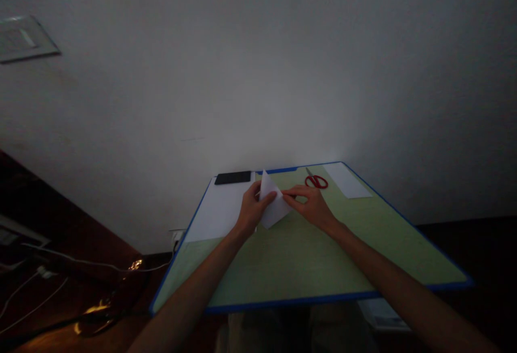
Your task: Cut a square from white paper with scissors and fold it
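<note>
A folded piece of white paper point(274, 210) is held up above the middle of the table, one pointed corner upward. My left hand point(253, 205) grips its left side, thumb on the near face and the other fingers behind. At the paper's right edge, my right hand point(309, 202) pinches it between thumb and fingertips. Beyond my right hand lies a pair of scissors point(316, 181) with red handles, its blades pointing toward the wall.
The green table point(323, 267) has a blue edge and stands against a pale wall. White sheets point(214, 207) lie at its left, with a black phone-like slab point(233, 177) on top. A white paper strip point(348, 181) lies at the far right. White cables point(100, 267) hang at left.
</note>
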A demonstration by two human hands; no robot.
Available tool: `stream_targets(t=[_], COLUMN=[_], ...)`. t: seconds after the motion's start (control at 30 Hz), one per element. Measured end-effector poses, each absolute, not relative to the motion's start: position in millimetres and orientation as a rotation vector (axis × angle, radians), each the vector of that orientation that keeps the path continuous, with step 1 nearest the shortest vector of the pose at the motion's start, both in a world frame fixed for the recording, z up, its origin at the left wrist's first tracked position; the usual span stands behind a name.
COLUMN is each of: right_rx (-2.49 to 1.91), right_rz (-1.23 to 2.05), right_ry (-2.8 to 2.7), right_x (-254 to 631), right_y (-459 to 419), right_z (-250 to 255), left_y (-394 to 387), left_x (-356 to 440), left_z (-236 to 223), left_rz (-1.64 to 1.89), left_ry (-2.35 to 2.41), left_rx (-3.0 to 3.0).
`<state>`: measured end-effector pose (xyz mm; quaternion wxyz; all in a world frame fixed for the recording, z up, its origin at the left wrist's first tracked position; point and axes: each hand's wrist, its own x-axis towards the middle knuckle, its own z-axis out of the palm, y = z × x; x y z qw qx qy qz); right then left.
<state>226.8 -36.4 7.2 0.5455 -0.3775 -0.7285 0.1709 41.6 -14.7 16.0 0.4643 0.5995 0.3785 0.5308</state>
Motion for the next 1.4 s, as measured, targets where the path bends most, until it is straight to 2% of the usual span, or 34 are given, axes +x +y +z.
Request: stream_targets(t=[0.43, 1.4], right_rx=[-1.013, -1.014], right_rz=[0.677, 0.786], right_ry=[-1.584, -1.53], right_x=[226.8, 226.5], right_y=[-31.4, -29.4], right_z=[5.0, 6.4], left_y=[-15.8, -17.1], left_x=[40.7, 39.8], left_z=[16.4, 17.6], left_rz=[1.312, 1.251], left_ry=[0.933, 0.888], left_rx=[1.492, 1.545])
